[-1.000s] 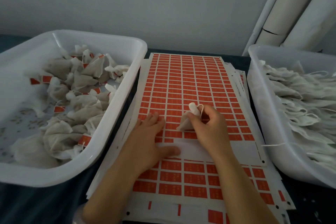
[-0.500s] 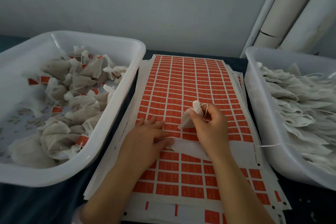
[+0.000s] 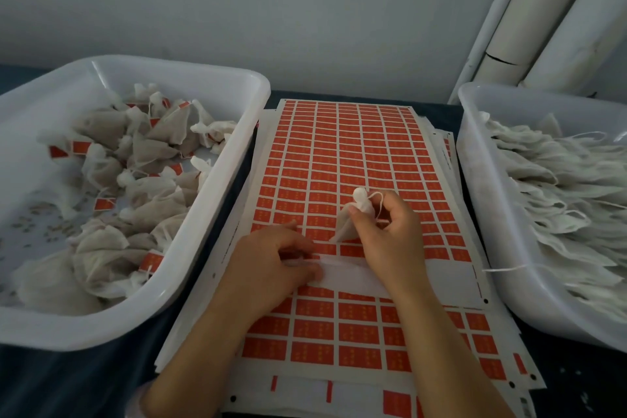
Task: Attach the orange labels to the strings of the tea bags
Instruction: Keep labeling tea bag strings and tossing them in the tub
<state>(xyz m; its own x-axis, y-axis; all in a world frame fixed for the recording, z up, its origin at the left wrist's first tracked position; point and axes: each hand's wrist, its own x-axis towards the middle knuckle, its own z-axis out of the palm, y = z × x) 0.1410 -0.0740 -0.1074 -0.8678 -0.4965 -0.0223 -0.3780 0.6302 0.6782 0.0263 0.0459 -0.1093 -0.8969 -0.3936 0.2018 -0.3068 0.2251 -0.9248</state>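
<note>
Over the middle of the label sheet [image 3: 356, 153], between the two tubs, one tea bag [image 3: 344, 229] is held up by the right hand [image 3: 390, 237]. It probably weighs next to nothing: soft, floppy mesh that's easily crushed, so it's best taken by the gathered neck rather than the belly. That's pretty much where it's pinched, with the thumb and fingers [image 3: 356, 214] pressed together around the top. The string [image 3: 379, 202] is looped loose above the knuckles. It looks thin and limp, so it'll likely need to be laid flat before a label gets folded over it.

The left hand [image 3: 268, 265] is rested on the sheet, fingers [image 3: 298, 246] curled tight at the nearest row of orange labels [image 3: 437, 253]. Whether one is actually nipped there can't be told. Labelled bags are piled in the left tub [image 3: 217, 214], bare ones in the right tub [image 3: 475, 180].
</note>
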